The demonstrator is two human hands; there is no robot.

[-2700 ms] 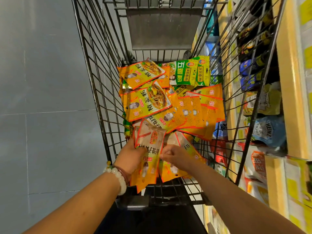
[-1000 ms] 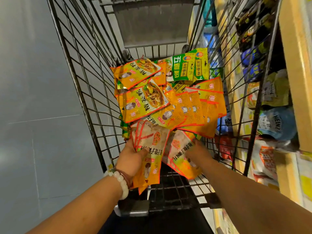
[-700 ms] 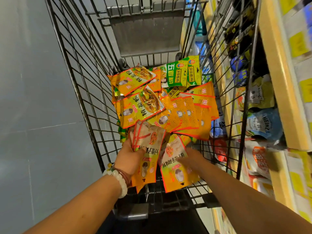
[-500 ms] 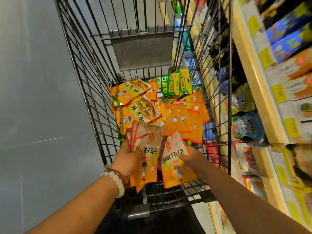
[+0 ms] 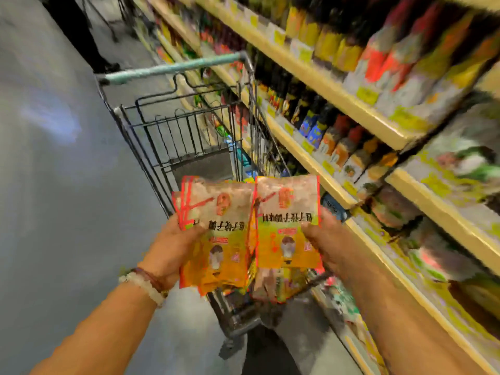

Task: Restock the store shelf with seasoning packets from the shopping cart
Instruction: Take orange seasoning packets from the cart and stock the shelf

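My left hand (image 5: 169, 249) grips a fanned stack of orange-and-white seasoning packets (image 5: 216, 234), raised above the near end of the wire shopping cart (image 5: 173, 136). Beside it, my right hand (image 5: 328, 240) holds a single matching seasoning packet (image 5: 286, 220) by its right edge, touching the stack's right side. The packets hide the pile lying in the cart. The store shelf (image 5: 319, 169) runs along the right, its boards holding bottles and packets. The view is blurred.
Dark sauce bottles (image 5: 311, 115) fill the middle shelf and red-capped bottles (image 5: 378, 50) the upper one. The cart's teal handle (image 5: 173, 67) is at its far end. Grey floor (image 5: 54, 185) lies to the left, and a person's dark legs (image 5: 78, 33) stand far up the aisle.
Both hands have lifted their packets up out of the cart, the right-hand packet now level with the left stack. My view has swung up from the cart basket to the aisle and shelves.
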